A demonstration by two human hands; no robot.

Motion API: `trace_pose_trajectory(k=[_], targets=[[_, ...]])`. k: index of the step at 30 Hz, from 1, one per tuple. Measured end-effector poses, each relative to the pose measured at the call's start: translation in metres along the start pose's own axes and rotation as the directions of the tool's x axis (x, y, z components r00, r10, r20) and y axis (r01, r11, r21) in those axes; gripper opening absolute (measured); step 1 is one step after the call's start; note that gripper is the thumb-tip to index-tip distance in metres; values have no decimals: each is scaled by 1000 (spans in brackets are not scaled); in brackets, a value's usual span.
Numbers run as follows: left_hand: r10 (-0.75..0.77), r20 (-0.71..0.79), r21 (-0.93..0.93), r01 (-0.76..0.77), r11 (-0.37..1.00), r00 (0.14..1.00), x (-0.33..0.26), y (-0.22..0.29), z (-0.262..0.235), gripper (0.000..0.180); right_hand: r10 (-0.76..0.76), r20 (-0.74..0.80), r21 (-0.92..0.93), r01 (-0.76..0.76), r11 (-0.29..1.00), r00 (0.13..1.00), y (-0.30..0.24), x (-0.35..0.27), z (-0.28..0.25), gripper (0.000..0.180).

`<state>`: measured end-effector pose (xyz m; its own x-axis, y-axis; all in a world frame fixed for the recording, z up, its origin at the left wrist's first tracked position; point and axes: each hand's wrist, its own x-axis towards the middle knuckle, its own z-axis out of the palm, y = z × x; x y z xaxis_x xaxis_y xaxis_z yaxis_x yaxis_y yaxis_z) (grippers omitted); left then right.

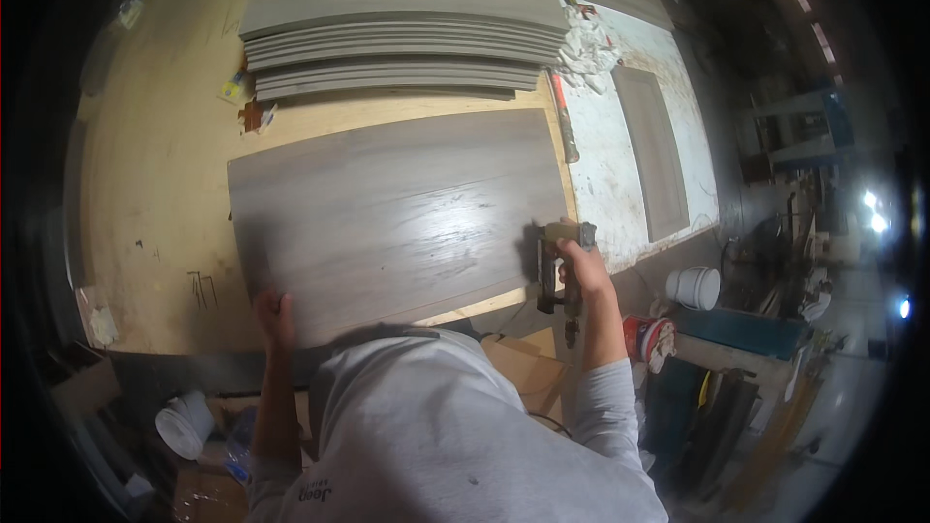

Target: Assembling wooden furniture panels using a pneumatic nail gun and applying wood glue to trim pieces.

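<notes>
A grey-brown wood-grain panel point(387, 223) lies flat in front of me on a pale wooden worktable point(155, 165), with light glaring off its surface. At its near left corner my left hand point(275, 320) is closed, fingers curled against the panel's edge. My right hand point(578, 269) is wrapped round the handle of a nail gun point(554, 257), which stands at the panel's near right corner. The gun's nose is hidden from this angle, so I cannot tell whether it touches the panel.
Similar panels are stacked point(407, 44) at the far side. A hammer point(563, 116) with a red-orange part lies right of the panel. On the white surface are crumpled white cloth point(587, 46) and a narrow panel point(651, 150). A white bucket point(694, 287) and red bucket point(643, 337) stand at right.
</notes>
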<state>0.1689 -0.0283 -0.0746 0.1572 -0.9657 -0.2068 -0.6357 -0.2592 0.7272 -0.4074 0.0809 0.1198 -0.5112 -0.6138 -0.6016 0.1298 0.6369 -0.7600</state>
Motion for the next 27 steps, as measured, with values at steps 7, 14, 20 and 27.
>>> trace_pose_trajectory(k=[7, 14, 20, 27], targets=[[89, -70, 37, -87, 996, 994, -2, 3, 5, 33, 62, 67, -23, -60, 998, 996, -17, 16, 11, 60], [57, -100, 75, -49, 996, 993, -2, 0, 5, 34, 83, 99, -29, -80, 996, 992, -22, 11, 13, 61], [29, -82, 74, -23, 997, 996, -4, 14, 4, 40, 70, 89, -59, -65, 996, 994, -23, 10, 16, 61], [0, -56, 54, 3, 999, 998, -8, 33, -4, 39, -7, 57, -35, 9, 999, 998, -16, -2, 18, 66]])
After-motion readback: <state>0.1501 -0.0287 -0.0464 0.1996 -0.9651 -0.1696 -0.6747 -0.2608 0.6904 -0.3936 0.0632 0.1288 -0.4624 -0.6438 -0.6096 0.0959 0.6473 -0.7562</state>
